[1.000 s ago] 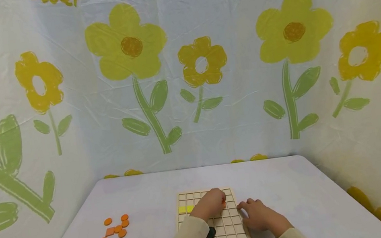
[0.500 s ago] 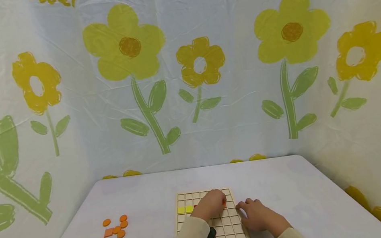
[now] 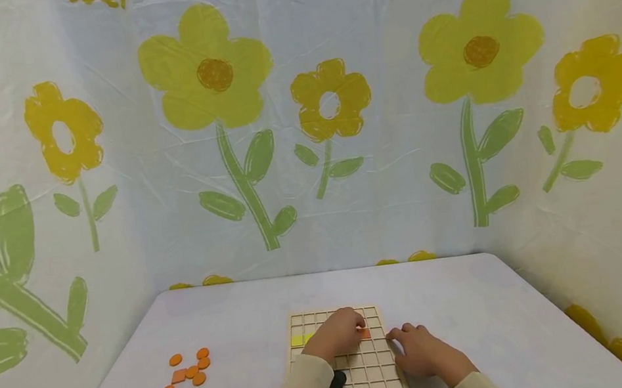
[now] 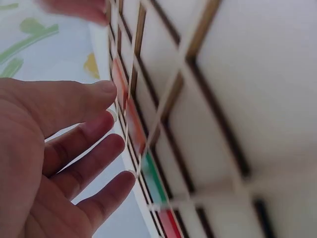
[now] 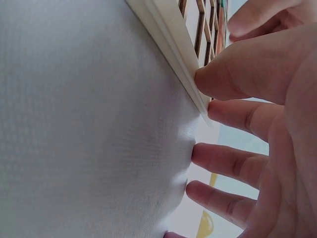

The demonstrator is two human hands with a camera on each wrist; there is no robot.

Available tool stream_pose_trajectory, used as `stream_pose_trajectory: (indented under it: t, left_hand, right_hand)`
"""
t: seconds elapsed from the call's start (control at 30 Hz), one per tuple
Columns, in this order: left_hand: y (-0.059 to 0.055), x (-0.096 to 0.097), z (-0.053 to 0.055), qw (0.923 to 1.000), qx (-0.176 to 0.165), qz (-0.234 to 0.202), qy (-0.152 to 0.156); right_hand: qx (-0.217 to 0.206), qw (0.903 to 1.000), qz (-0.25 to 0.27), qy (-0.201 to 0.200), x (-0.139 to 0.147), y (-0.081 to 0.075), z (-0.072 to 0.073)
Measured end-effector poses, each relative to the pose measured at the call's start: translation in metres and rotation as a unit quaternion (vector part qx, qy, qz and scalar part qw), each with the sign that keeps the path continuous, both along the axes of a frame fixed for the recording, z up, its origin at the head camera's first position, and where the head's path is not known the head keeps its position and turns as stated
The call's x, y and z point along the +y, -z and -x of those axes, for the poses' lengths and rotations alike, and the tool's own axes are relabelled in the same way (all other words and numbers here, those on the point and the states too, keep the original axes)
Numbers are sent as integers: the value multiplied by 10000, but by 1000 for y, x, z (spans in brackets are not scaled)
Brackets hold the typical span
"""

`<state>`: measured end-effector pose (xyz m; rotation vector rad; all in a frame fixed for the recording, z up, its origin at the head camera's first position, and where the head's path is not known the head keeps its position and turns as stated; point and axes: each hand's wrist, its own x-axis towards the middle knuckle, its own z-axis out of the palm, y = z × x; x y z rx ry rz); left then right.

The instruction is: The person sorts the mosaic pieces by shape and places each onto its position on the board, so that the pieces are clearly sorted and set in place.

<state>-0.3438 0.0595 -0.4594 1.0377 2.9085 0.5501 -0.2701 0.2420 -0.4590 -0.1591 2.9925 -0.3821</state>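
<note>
A wooden grid board lies on the table, with square tiles in one of its rows. My left hand is over that row, its fingers loosely bent and nothing between them; the fingertips are at the board beside an orange tile. The left wrist view shows orange tiles, a green tile and a red tile in line. Yellow tiles sit at the row's left end. With thumb and forefinger, my right hand touches the board's right edge; its other fingers rest on the table.
Several loose orange round pieces and an orange square piece lie on the white table, left of the board. A flower-printed cloth hangs behind and at both sides.
My left hand has shifted slightly left, so more of the orange tile shows in its cell. My right hand stays at the board's edge.
</note>
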Motion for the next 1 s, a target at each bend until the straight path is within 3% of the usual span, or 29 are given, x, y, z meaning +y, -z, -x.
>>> stream_pose_trajectory:
  t: [0.17, 0.53, 0.67, 1.0]
  left_hand:
    - [-2, -21, 4, 9994, -287, -60, -200]
    - [-7, -69, 5, 9983, -254, -195, -482]
    - [-7, -85, 6, 9982, -81, -149, -580]
    - [-6, -116, 8, 9900, -273, -8, -1387]
  right_hand:
    - [-62, 9999, 24, 92, 0, -1, 1]
    - [-35, 10000, 14, 83, -2, 1, 1]
    - [-16, 10000, 35, 63, -2, 2, 0]
    - [-110, 9999, 64, -37, 0, -1, 0]
